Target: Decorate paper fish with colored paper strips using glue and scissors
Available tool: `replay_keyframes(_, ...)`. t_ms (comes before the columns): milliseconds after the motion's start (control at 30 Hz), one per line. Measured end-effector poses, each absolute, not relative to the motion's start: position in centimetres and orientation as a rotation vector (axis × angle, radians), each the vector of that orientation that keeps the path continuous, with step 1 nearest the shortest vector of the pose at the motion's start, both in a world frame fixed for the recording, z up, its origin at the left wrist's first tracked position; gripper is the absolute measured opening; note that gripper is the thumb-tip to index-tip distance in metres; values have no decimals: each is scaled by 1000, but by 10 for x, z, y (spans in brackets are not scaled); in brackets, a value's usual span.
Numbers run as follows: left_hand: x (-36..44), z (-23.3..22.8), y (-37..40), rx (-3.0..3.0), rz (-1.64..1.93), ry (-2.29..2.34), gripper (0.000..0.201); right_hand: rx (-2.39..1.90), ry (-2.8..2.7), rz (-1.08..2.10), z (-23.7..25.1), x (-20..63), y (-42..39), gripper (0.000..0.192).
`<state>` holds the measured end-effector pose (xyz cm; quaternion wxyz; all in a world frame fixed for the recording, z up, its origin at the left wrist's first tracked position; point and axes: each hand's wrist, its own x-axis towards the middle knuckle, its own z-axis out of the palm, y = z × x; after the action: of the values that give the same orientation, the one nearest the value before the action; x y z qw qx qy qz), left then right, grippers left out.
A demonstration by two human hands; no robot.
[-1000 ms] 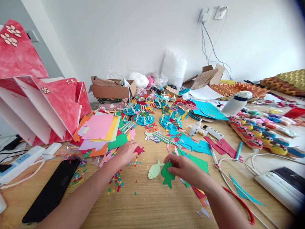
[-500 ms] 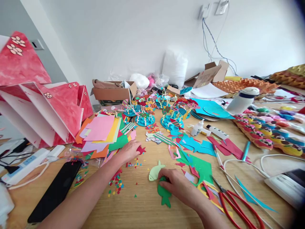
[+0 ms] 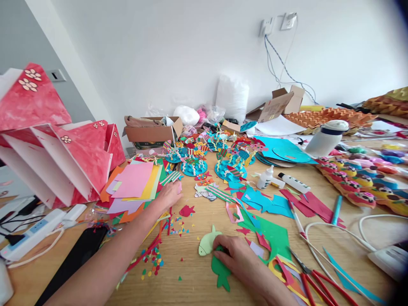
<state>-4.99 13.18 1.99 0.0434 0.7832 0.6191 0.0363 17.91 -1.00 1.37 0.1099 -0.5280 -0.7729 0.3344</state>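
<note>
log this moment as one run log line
left hand: on coloured paper stack | right hand: pressing dark green paper fish | light green paper fish: beside it

Table [image 3: 197,289]: pale wood, smooth, matt, fine grain. Green fish cutout [image 3: 220,272] and light green fish [image 3: 207,243]: thin matt paper, as is the coloured sheet stack [image 3: 135,182]. Scissors [image 3: 318,282]: metal blades, glossy red plastic handles; glue bottle [image 3: 265,178]: smooth white plastic.

Bare wood of the table [image 3: 191,284] was found along the near edge, between the two forearms. Passage leftwards was blocked by the black phone [image 3: 76,259] and white power strip [image 3: 28,231]. The right near corner was obstructed by red-handled scissors [image 3: 321,284] and white cables [image 3: 321,250]. The far edge was crowded by a cardboard box [image 3: 149,131] and blue paper discs [image 3: 229,168].
</note>
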Motion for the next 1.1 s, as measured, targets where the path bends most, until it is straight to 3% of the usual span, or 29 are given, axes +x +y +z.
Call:
replay_keyframes(467,-41,20,136,2343,37,2054,25,-1573,-2267,974,16,177,-12,17)
replay_keyframes(733,-46,24,137,2388,26,1986,44,-1556,-2259,966,14,179,-13,17)
replay_keyframes(1100,-62,34,140,2387,147,1891,27,-1555,-2238,970,14,178,-13,17)
